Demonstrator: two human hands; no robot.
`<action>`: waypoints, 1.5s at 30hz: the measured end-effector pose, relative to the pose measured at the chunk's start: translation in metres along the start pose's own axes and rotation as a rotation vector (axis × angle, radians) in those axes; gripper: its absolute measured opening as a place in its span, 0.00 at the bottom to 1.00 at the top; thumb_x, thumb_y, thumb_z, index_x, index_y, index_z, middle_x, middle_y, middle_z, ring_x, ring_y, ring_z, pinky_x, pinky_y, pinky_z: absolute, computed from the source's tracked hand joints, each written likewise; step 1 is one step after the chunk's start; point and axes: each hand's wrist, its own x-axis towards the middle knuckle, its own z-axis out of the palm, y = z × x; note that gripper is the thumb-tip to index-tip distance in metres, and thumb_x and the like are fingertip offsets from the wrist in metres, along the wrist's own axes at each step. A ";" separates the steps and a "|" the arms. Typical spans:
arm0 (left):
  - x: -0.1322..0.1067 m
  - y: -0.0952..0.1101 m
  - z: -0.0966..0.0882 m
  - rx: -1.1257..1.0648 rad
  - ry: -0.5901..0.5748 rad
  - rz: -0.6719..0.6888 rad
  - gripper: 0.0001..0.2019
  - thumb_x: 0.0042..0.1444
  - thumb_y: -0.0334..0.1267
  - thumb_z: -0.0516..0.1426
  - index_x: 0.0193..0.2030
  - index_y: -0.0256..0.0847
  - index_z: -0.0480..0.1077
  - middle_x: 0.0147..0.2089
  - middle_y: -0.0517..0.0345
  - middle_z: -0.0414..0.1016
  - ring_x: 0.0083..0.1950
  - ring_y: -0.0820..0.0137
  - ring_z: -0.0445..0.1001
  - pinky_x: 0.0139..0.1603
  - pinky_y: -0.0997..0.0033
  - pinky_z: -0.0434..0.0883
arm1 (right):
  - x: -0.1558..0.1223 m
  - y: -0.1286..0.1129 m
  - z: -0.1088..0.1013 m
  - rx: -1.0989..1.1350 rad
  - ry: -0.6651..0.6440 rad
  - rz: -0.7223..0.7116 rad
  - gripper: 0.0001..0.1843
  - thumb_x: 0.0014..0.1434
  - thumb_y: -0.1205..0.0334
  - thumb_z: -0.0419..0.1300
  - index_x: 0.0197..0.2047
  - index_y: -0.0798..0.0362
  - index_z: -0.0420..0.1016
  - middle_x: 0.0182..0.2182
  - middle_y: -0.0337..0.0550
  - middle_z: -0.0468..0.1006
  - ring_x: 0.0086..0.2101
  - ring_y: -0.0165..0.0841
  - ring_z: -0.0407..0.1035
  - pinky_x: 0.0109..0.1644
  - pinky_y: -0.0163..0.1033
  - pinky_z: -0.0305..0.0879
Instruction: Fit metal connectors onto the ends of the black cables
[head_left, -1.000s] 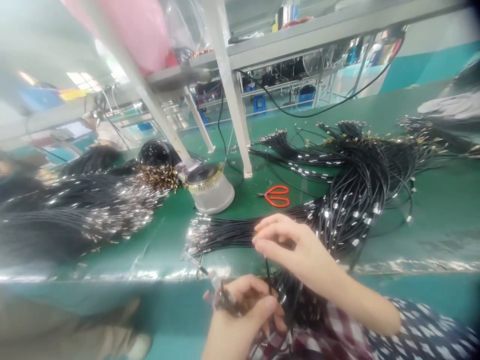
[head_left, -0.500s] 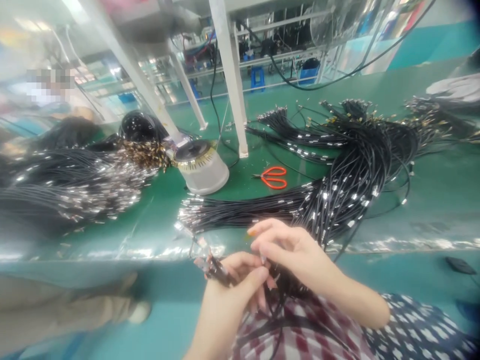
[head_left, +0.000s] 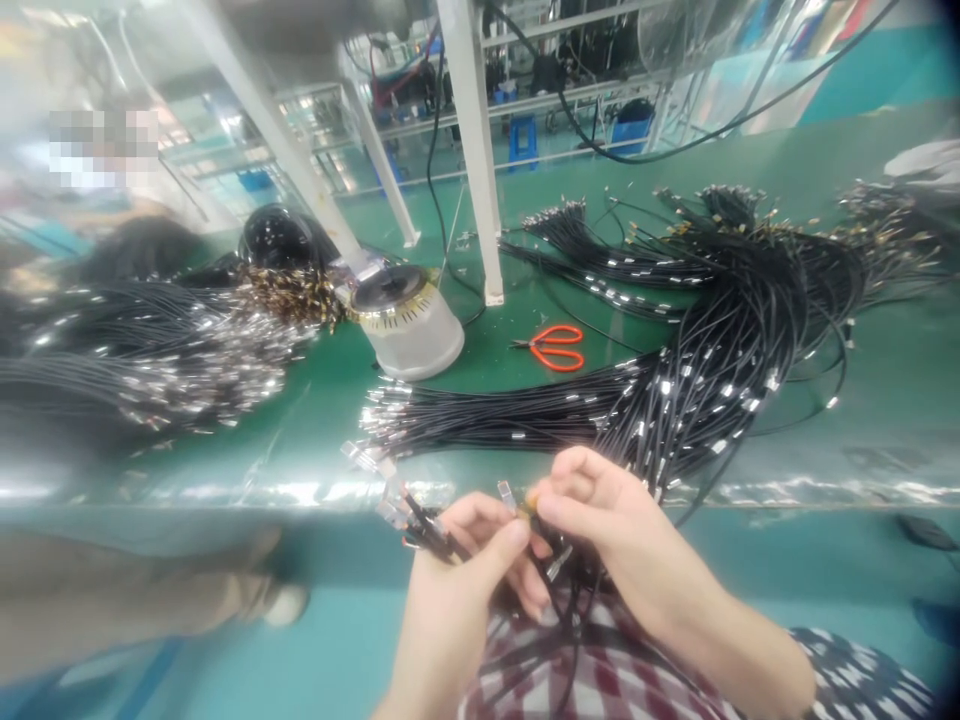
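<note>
My left hand is closed around several black cables, whose clear plastic plugs stick out on its left side. Its thumb and forefinger pinch near the end of a cable. A single clear plug stands up between the two hands. My right hand is closed, thumb against fingers, at a small yellowish bit beside that plug; whether this is a fingertip cover or a part cannot be made out. More black cables hang below the hands over a checked apron, partly hidden.
A bundle of black cables lies along the green bench, spreading right. Behind it are orange-handled scissors and a white tub. More cables lie left, near another person. White posts stand on the bench.
My right hand has shifted slightly right and its fingers have drawn in. A clear plug now shows upright between my hands. The view has moved slightly.
</note>
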 end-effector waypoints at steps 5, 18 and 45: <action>-0.002 0.000 0.002 -0.035 -0.007 0.014 0.07 0.52 0.31 0.63 0.26 0.36 0.69 0.24 0.56 0.78 0.17 0.73 0.72 0.16 0.76 0.70 | 0.003 0.005 0.006 0.044 0.046 -0.010 0.20 0.46 0.62 0.72 0.33 0.50 0.64 0.26 0.32 0.76 0.21 0.27 0.68 0.27 0.35 0.65; -0.007 -0.002 0.004 -0.054 0.006 0.026 0.07 0.52 0.32 0.63 0.26 0.36 0.69 0.24 0.58 0.78 0.17 0.73 0.73 0.18 0.76 0.70 | 0.001 0.012 0.008 0.078 0.050 -0.025 0.18 0.51 0.68 0.70 0.34 0.50 0.61 0.28 0.33 0.77 0.20 0.22 0.66 0.25 0.30 0.64; -0.007 -0.002 0.005 -0.004 -0.019 0.093 0.13 0.61 0.38 0.55 0.26 0.35 0.73 0.23 0.55 0.77 0.16 0.72 0.72 0.17 0.75 0.69 | 0.000 0.013 0.016 -0.003 0.105 -0.085 0.16 0.51 0.67 0.69 0.30 0.53 0.62 0.27 0.32 0.74 0.20 0.21 0.62 0.26 0.29 0.61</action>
